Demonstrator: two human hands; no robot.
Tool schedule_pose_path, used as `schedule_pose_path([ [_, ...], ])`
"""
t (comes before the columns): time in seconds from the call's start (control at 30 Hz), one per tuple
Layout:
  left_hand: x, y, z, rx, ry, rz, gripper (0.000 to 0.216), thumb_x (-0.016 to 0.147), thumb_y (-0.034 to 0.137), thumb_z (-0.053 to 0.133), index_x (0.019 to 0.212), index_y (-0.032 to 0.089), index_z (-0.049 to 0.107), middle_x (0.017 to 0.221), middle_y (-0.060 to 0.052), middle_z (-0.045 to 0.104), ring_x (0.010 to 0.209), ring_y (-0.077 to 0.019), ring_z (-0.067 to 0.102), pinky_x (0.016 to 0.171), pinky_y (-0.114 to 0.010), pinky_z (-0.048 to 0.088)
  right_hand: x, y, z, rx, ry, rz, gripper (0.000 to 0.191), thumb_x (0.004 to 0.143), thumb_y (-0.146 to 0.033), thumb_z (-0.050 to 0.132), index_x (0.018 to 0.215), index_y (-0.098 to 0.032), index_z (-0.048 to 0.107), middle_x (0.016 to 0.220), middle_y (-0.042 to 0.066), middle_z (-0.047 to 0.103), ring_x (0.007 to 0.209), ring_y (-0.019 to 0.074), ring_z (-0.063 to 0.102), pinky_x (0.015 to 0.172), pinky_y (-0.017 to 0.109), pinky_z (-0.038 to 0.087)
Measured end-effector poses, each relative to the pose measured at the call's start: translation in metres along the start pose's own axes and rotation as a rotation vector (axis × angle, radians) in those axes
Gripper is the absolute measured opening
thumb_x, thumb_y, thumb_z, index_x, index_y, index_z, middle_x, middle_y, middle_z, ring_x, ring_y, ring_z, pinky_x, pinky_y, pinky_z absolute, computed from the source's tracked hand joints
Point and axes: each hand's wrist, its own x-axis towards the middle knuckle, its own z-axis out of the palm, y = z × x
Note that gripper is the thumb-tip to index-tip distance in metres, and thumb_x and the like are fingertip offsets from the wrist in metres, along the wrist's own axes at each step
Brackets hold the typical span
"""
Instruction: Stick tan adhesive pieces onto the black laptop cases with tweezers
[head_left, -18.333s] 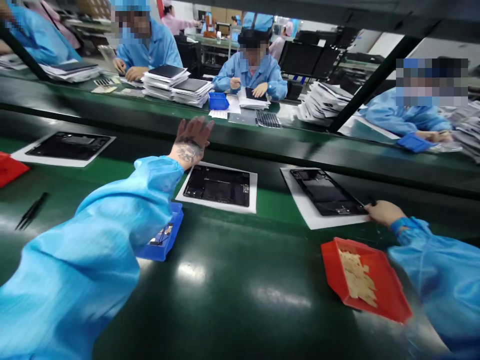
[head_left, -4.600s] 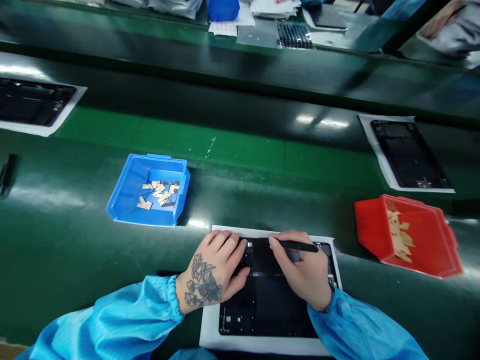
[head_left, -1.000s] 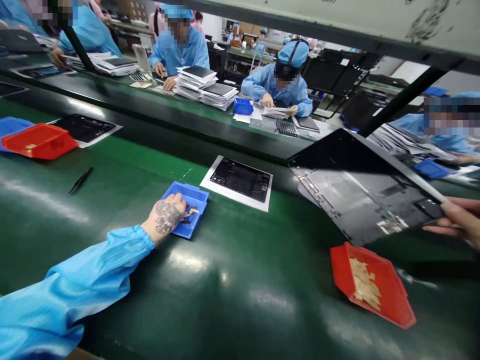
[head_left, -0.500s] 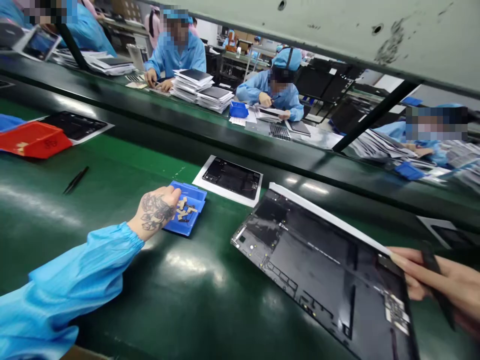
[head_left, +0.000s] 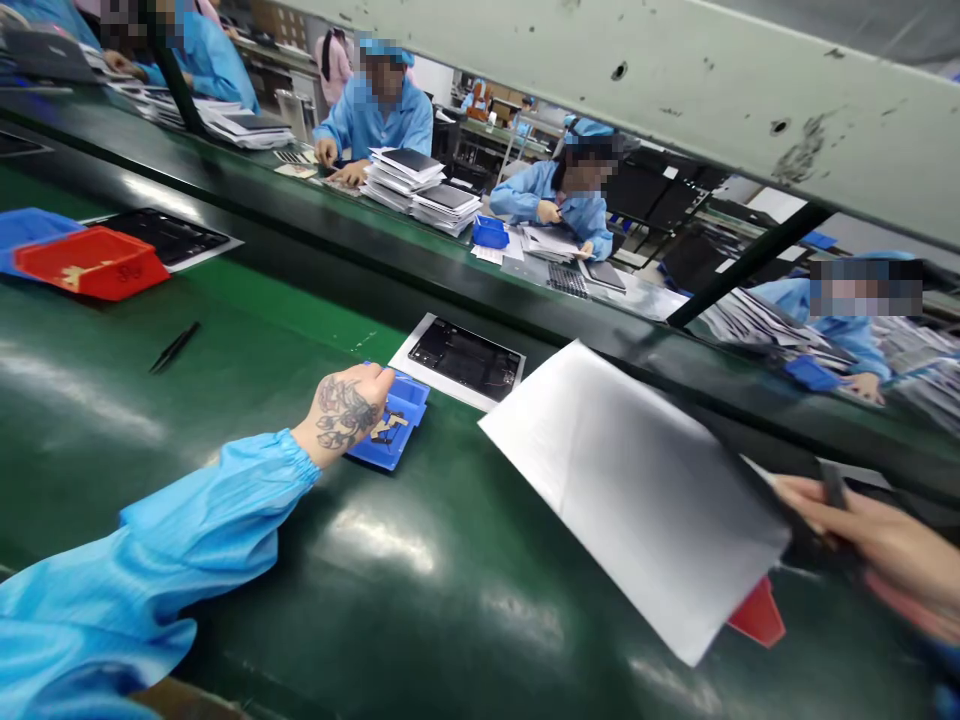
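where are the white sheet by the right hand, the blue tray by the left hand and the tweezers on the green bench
White sheet (head_left: 637, 500), head view, middle of its face.
Blue tray (head_left: 409, 395), head view, bare surface near far-right corner.
Tweezers (head_left: 175, 347), head view, middle of the body.
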Motion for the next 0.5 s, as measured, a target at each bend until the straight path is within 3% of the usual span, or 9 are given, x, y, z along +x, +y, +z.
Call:
schedule_pose_path([
  [0.1, 0.000, 0.001, 0.000, -0.021, 0.025, 0.014, 0.024, 0.090, 0.015, 0.037, 0.089, 0.017, 0.060, 0.080, -0.007, 0.060, 0.075, -0.0198, 0.056, 0.058, -0.029, 0.034, -0.023, 0.011, 0.037, 0.235, -0.339, 0.262, 0.019, 0.067, -0.041, 0.076, 0.074, -0.024, 0.075, 0.071, 0.014, 0.067, 0.055, 0.0265, 0.065, 0.049, 0.035, 0.051],
  [0.17, 0.000, 0.004, 0.001, -0.057, 0.069, 0.032, 0.024, 0.091, 0.016, 0.038, 0.091, 0.018, 0.062, 0.079, -0.006, 0.062, 0.075, -0.0196, 0.057, 0.058, -0.028, 0.035, -0.049, 0.026, 0.069, 0.257, -0.415, 0.261, 0.019, 0.068, -0.044, 0.074, 0.071, -0.025, 0.070, 0.066, 0.009, 0.064, 0.061, 0.0254, 0.065, 0.055, 0.033, 0.055],
  [0.23, 0.000, 0.009, 0.003, -0.110, 0.155, 0.055, 0.023, 0.091, 0.018, 0.041, 0.094, 0.018, 0.063, 0.079, -0.006, 0.064, 0.075, -0.0193, 0.059, 0.059, -0.028, 0.037, -0.077, 0.045, 0.101, 0.148, -0.384, 0.228, 0.036, 0.063, -0.054, 0.071, 0.076, -0.020, 0.067, 0.055, 0.002, 0.055, 0.047, 0.0231, 0.061, 0.050, 0.036, 0.055],
  [0.33, 0.001, 0.020, 0.006, -0.174, 0.273, 0.125, 0.022, 0.091, 0.019, 0.043, 0.099, 0.018, 0.064, 0.077, -0.005, 0.065, 0.074, -0.0185, 0.060, 0.060, -0.027, 0.040, -0.111, 0.075, 0.138, 0.084, -0.360, 0.226, 0.052, 0.069, -0.063, 0.055, 0.091, -0.017, 0.065, 0.051, -0.002, 0.047, 0.041, 0.0198, 0.056, 0.044, 0.033, 0.053],
  [0.43, 0.000, 0.036, 0.007, -0.253, 0.312, 0.259, 0.022, 0.092, 0.018, 0.045, 0.102, 0.017, 0.063, 0.075, -0.004, 0.065, 0.071, -0.0165, 0.061, 0.062, -0.026, 0.043, -0.129, 0.098, 0.156, 0.005, -0.331, 0.142, 0.050, 0.080, -0.060, 0.045, 0.096, -0.017, 0.065, 0.060, 0.000, 0.052, 0.041, 0.0170, 0.054, 0.044, 0.031, 0.051],
  [0.5, -0.001, 0.051, 0.006, -0.324, 0.336, 0.372, 0.021, 0.091, 0.015, 0.045, 0.103, 0.015, 0.063, 0.074, -0.004, 0.065, 0.069, -0.0154, 0.061, 0.061, -0.025, 0.045, -0.133, 0.106, 0.159, -0.046, -0.296, 0.003, 0.045, 0.085, -0.055, 0.042, 0.094, -0.018, 0.066, 0.071, 0.005, 0.059, 0.054, 0.0190, 0.060, 0.057, 0.033, 0.055],
])
